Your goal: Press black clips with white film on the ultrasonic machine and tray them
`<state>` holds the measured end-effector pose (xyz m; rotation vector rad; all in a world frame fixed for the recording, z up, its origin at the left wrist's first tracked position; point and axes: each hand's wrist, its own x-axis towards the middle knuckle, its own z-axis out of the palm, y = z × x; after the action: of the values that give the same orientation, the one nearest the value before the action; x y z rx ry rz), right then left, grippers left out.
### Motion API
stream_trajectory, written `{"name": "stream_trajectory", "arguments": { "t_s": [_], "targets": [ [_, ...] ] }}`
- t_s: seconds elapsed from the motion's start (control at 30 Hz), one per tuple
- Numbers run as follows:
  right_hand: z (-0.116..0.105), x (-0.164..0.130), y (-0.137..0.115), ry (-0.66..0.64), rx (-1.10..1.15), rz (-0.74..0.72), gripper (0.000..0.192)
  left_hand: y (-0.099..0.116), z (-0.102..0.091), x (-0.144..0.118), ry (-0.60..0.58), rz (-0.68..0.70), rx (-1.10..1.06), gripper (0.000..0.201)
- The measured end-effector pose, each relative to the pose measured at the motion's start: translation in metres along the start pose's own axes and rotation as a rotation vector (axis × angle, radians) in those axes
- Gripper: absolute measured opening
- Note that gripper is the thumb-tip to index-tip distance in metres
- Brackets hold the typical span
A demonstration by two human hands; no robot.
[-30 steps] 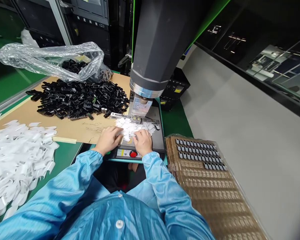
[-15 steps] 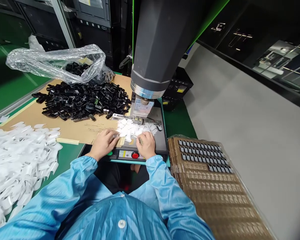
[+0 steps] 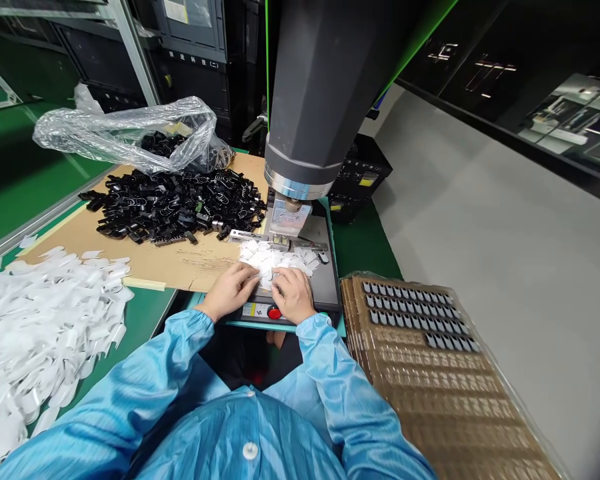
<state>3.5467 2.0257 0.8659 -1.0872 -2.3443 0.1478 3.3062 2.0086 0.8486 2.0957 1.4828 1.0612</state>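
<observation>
Small white plastic pieces (image 3: 266, 256) lie in a loose heap on the machine's grey base (image 3: 321, 288), below its press head. At the heap's front left edge is my left hand (image 3: 231, 291), thumb and fingers bent together against the pieces. My right hand (image 3: 294, 295) faces it closely from the other side, fingers curled at the heap's front edge. What the fingertips pinch, if anything, is too small to make out. A red button (image 3: 274, 313) on the front panel sits just below the hands. The metal fixture (image 3: 280, 240) is behind the heap.
A large pile of white pieces (image 3: 50, 333) covers the left side. Black plastic parts (image 3: 180, 205) are heaped on brown board (image 3: 200, 263), with a clear plastic bag (image 3: 125, 137) behind. At right, stacked trays (image 3: 430, 393) hold rows of grey parts (image 3: 415, 310). The machine column (image 3: 310, 100) rises ahead.
My left hand has moved right, closer to my right hand, at the front of the white heap. The whole view has shifted slightly.
</observation>
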Motion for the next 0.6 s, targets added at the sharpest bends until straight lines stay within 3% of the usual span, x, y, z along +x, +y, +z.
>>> {"name": "stream_trajectory", "arguments": {
  "t_s": [0.13,0.23,0.43,0.6],
  "targets": [
    [0.001,0.001,0.000,0.008,0.001,-0.012,0.010,-0.010,-0.016,0.007,0.149,-0.239,0.225,0.037],
    [0.002,0.001,0.000,0.021,0.001,-0.015,0.010,-0.009,-0.019,0.018,0.103,-0.381,0.359,0.052],
    [0.001,0.000,0.001,0.015,-0.006,-0.011,0.011,0.007,-0.004,0.039,0.088,-0.469,0.460,0.057],
    [0.001,0.000,0.000,0.016,-0.008,-0.013,0.011,0.005,-0.005,0.042,0.046,-0.522,0.372,0.053]
  ]
}}
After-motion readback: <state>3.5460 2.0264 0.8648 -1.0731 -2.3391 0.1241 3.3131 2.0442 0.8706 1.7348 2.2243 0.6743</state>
